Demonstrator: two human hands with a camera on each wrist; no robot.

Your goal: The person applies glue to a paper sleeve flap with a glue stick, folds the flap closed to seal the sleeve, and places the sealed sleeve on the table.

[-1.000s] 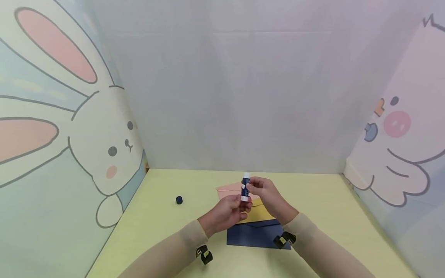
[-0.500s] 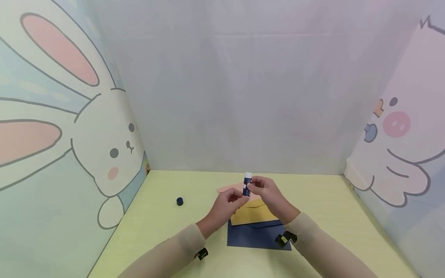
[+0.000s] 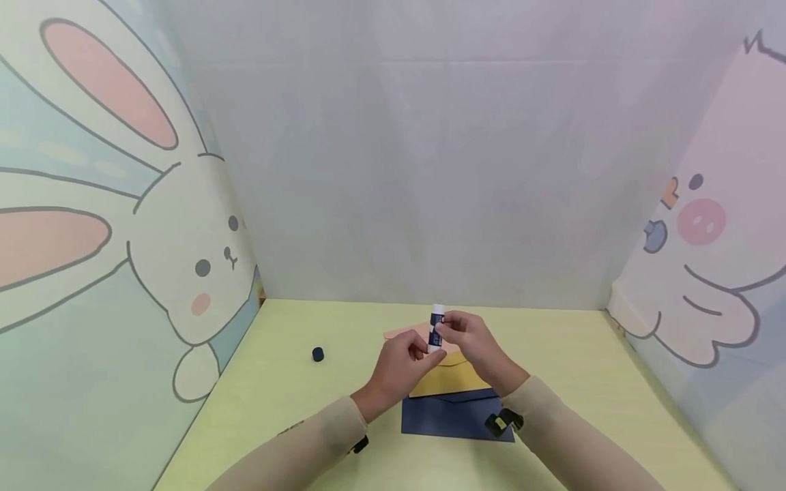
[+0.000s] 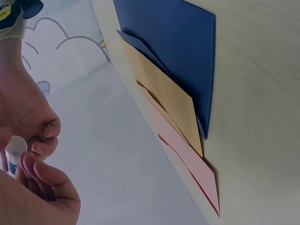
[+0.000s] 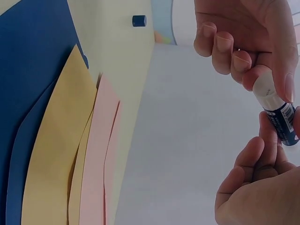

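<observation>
A navy glue stick [image 3: 437,330] with a white top end stands upright between both hands, above a stack of envelopes. My right hand [image 3: 477,346] holds its label part between thumb and fingers. Lower down, my left hand [image 3: 396,368] pinches the white base [image 5: 266,88] with thumb and index finger; its other fingers are curled in the right wrist view. The dark blue cap [image 3: 317,354] lies apart on the table, to the left. Beneath the hands, a pink envelope [image 3: 398,334], a yellow envelope [image 3: 451,383] and a navy envelope [image 3: 456,418] overlap.
The pale yellow table [image 3: 270,402] meets a plain grey-white wall [image 3: 393,177] at the back. Side panels carry a cartoon rabbit [image 3: 178,266] on the left and a pink-cheeked character [image 3: 731,225] on the right.
My left hand has turned over, from palm up under the glue stick's base to pinching it from the side. My right hand keeps its hold almost in place.
</observation>
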